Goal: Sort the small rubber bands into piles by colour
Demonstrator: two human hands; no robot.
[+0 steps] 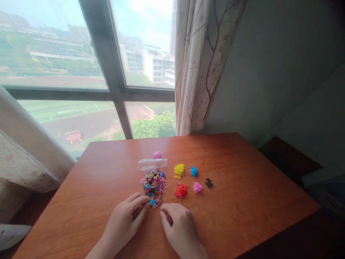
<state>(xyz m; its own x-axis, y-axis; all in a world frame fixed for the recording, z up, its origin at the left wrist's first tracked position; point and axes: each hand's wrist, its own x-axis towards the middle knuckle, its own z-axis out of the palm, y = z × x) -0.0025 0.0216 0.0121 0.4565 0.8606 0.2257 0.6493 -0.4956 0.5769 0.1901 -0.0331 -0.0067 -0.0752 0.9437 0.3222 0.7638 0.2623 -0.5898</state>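
Observation:
A mixed pile of small coloured rubber bands (154, 182) lies on the wooden table. My left hand (128, 214) reaches the pile's near edge, thumb and fingertips pinched at a small clump of blue rubber bands (153, 202). Just right of that clump, my right hand (179, 223) rests low over the table with its fingers curled and the thumb against the index finger. Whatever its fingertips hold, if anything, is too small to make out. To the right sit sorted heaps: yellow bands (179, 170), blue bands (193, 171), red bands (181, 191), pink bands (197, 187) and black bands (208, 182).
Behind the mixed pile a clear plastic bottle (152, 164) lies on its side, with a pink cap-like piece (157, 154) beyond it. The table (242, 172) reaches to a window (115, 90) and a curtain (194, 64) at the back.

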